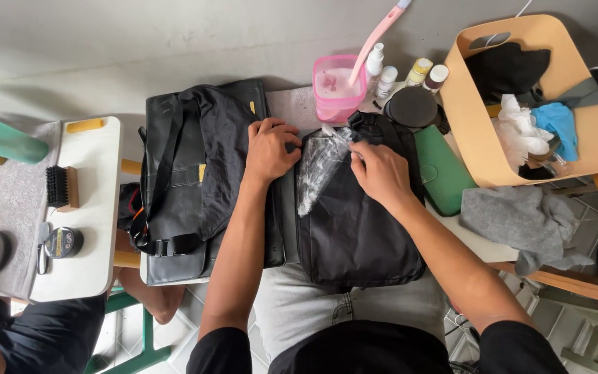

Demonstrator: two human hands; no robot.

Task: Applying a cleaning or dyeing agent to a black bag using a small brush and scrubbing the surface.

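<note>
Resting on the person's lap is a small black bag (358, 228), with a crinkly clear plastic wrap (316, 170) lying on top of it. The right hand (381, 172) pinches the top of the plastic, fingers closed tight on it. The left hand (270, 149) sits curled on the edge of a bigger black bag (195, 173) just beside the small one, fingers bent together (whether it grips anything I cannot tell). Behind the bags stands a pink cup (337, 86) with a pink brush handle (376, 34) in it, near some little bottles (403, 75). A tan basket (493, 138) holds white and blue cloths. A grey cloth (524, 218) lies near it.
</note>
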